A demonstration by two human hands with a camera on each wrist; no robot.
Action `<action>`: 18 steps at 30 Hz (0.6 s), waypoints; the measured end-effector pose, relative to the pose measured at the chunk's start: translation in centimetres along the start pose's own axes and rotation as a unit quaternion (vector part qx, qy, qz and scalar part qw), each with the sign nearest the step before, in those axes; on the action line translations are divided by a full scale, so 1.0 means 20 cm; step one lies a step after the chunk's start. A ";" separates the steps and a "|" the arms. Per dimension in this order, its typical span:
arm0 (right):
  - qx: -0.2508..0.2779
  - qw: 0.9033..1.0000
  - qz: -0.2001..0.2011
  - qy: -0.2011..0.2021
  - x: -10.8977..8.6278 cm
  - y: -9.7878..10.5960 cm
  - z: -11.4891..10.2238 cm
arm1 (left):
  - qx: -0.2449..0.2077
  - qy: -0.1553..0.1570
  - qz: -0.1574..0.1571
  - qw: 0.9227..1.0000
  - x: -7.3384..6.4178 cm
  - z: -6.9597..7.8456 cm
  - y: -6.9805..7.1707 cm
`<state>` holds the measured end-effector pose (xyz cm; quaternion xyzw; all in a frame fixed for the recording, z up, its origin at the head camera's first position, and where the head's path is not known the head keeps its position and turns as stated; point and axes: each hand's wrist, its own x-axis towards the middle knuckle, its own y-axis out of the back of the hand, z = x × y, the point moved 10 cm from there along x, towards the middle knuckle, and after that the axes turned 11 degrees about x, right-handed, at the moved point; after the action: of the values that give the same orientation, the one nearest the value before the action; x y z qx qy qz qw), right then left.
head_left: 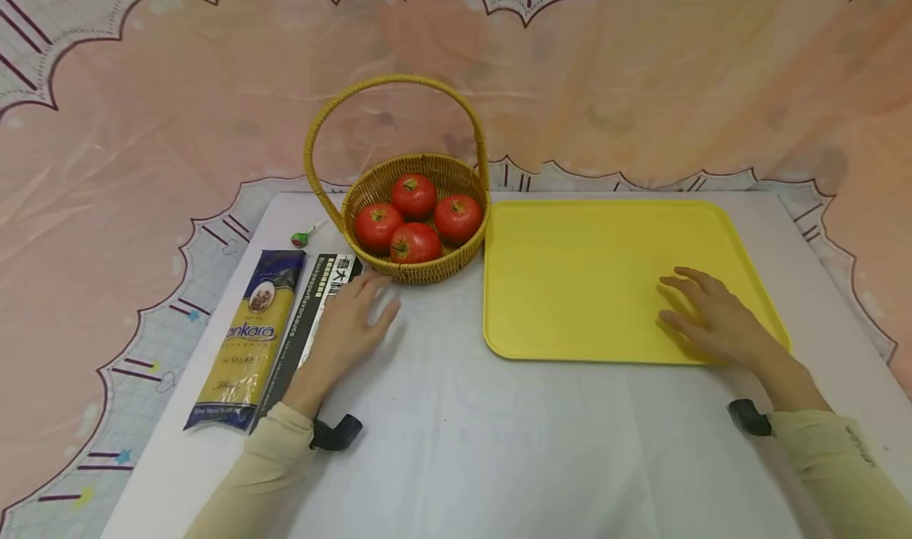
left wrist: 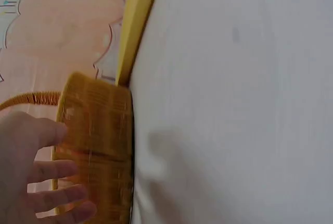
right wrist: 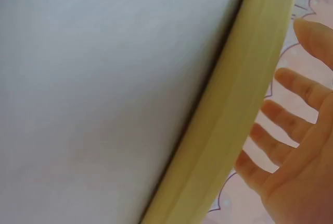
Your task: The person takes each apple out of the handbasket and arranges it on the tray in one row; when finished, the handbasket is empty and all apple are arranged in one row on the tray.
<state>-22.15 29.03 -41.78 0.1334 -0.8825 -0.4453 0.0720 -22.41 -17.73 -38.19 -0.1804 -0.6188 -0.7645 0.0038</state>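
My left hand (head_left: 347, 325) hovers in front of the wicker basket (head_left: 442, 272), above part of a black sauce packet (head_left: 295, 341), its fingers loosely spread and holding nothing. In the left wrist view the same hand (left wrist: 31, 166) reaches toward the basket's woven side (left wrist: 96, 125). Several red tomatoes (head_left: 415, 243) lie inside the basket, whose tall handle stands upright. Over the right part of a yellow tray (head_left: 570, 286) is my right hand (head_left: 723, 325), fingers apart and nothing in them. The right wrist view shows that hand (right wrist: 299, 125) beside the tray's edge (right wrist: 229, 109).
A blue and yellow pasta packet (head_left: 249, 341) lies at the table's left, next to the black packet. Behind them is a small green and red lollipop (head_left: 301, 238). The white-covered table (head_left: 463, 444) ends at a patterned cloth backdrop (head_left: 606, 88).
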 end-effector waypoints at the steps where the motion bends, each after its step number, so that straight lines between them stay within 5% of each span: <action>1: 0.005 1.000 0.004 0.007 0.01 0.00 -0.01 | -0.023 -0.003 0.009 1.000 0.00 0.03 0.00; 11: 0.042 0.996 0.018 0.082 0.10 -0.03 -0.16 | -0.222 0.000 -0.013 0.975 0.01 0.31 -0.20; 18: 0.067 0.991 0.011 0.113 0.16 -0.07 -0.26 | -0.243 -0.024 -0.048 0.969 0.04 0.52 -0.36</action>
<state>-23.74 23.29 -39.69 0.1777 -0.8978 -0.3667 0.1672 -22.06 -6.08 -43.07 -0.1641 -0.4225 -0.8866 -0.0920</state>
